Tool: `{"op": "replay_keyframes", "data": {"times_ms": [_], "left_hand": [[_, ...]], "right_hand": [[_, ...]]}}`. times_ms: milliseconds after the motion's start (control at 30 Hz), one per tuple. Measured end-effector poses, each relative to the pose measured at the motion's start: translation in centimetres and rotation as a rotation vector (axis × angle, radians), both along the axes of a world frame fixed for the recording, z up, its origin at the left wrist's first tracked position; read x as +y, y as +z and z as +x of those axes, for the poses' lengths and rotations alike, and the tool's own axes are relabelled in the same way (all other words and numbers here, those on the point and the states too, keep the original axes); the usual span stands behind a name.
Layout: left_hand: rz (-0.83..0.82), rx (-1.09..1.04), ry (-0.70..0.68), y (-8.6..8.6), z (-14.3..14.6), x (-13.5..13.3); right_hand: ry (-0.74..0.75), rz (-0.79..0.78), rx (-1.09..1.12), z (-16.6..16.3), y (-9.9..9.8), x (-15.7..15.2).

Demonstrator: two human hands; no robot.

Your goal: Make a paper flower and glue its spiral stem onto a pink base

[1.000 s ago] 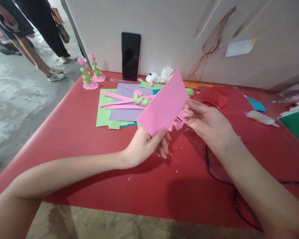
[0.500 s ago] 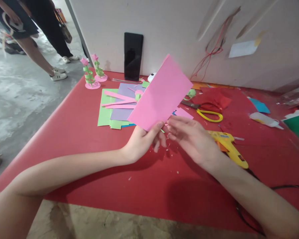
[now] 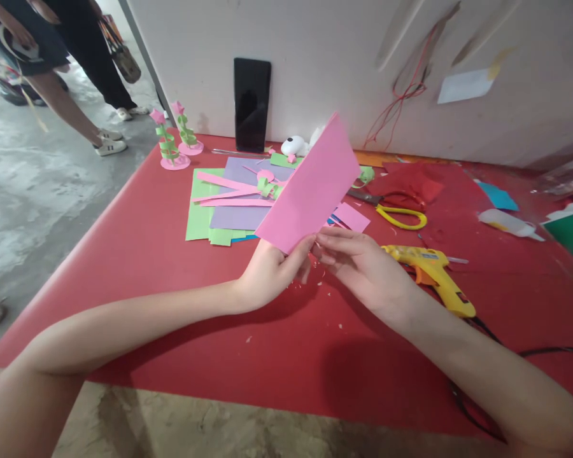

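Note:
A pink sheet of paper (image 3: 312, 184) stands tilted above the table, its lower corner pinched between the thumb and fingers of my left hand (image 3: 272, 273). Close beside that corner is my right hand (image 3: 363, 270), fingers drawn together and meeting the left thumb tip; what they hold, if anything, is hidden. Behind the sheet lie pink paper strips (image 3: 229, 185) and a curled green strip (image 3: 268, 187) on a purple sheet (image 3: 239, 217) and a green sheet (image 3: 198, 222). The pink sheet covers part of this pile.
Scissors (image 3: 401, 217) with yellow handles and a yellow glue gun (image 3: 437, 273) lie to the right, a cord trailing from the gun. Two paper flowers (image 3: 168, 143) (image 3: 187, 130) stand at the back left. A black phone (image 3: 252, 105) leans on the wall. People's legs (image 3: 69, 111) show beyond the table.
The pink sheet has turned and shows narrower, uncovering more of the curled green strip and a white object behind. My right fingers have closed in against the left thumb.

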State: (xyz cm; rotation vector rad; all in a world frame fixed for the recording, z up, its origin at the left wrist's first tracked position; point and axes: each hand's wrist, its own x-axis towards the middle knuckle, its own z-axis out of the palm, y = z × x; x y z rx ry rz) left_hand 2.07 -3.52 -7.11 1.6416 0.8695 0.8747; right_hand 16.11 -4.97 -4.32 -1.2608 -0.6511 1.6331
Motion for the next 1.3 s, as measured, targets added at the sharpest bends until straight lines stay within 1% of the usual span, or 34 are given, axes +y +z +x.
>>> {"op": "replay_keyframes", "data": {"times_ms": [100,200,267,433,500,600,667,700,767,867,967,1033,1133,1167,1233,1267,1300], "left_hand": [[-0.011,0.001,-0.009,0.1,0.0,-0.4],[-0.041,-0.012,-0.061,0.3,0.0,-0.8],[-0.058,-0.017,-0.086,0.4,0.0,-0.9],[-0.092,-0.009,-0.081,0.4,-0.1,-1.0],[-0.101,-0.002,-0.111,0.2,-0.2,-1.3],[-0.141,0.005,-0.195,-0.2,-0.3,-1.8],[-0.166,-0.003,-0.208,-0.3,-0.2,-2.0],[-0.174,-0.015,-0.197,-0.2,-0.1,-1.9],[-0.197,-0.043,-0.167,0.0,0.0,-1.6],[-0.178,-0.035,-0.130,0.5,0.0,-0.2],[-0.010,0.045,-0.103,0.9,-0.6,1.9],[0.121,0.059,-0.149,1.1,-1.2,3.4],[0.197,0.076,-0.215,1.6,-2.3,5.2],[0.245,0.065,-0.212,1.8,-2.6,5.7],[0.325,0.095,-0.283,2.0,-3.0,6.3],[0.328,0.076,-0.271,2.0,-3.0,6.5],[0.295,0.044,-0.220,1.9,-2.9,6.6]], "right_hand": [[-0.059,0.018,0.006,0.8,0.5,0.7],[-0.126,0.068,0.009,1.9,0.9,1.6],[-0.145,0.091,0.010,2.4,1.0,2.0],[-0.186,0.097,0.034,2.7,1.1,2.7],[-0.242,0.106,0.045,3.5,1.6,3.2],[-0.387,0.151,0.037,5.6,2.6,4.3],[-0.447,0.164,0.022,6.7,2.8,4.8],[-0.445,0.156,0.015,7.0,2.8,5.0],[-0.382,0.126,0.005,7.0,2.4,5.0],[-0.212,0.090,-0.010,6.0,2.1,4.4],[-0.012,0.071,-0.052,5.3,2.6,3.4],[0.138,0.029,-0.098,5.1,3.1,2.8],[0.340,-0.076,-0.155,4.8,3.3,2.2],[0.393,-0.086,-0.168,4.7,3.2,2.1],[0.466,-0.065,-0.167,4.3,2.9,2.0],[0.482,-0.055,-0.148,4.0,2.7,1.9],[0.477,-0.055,-0.117,3.7,2.4,1.8]]}}
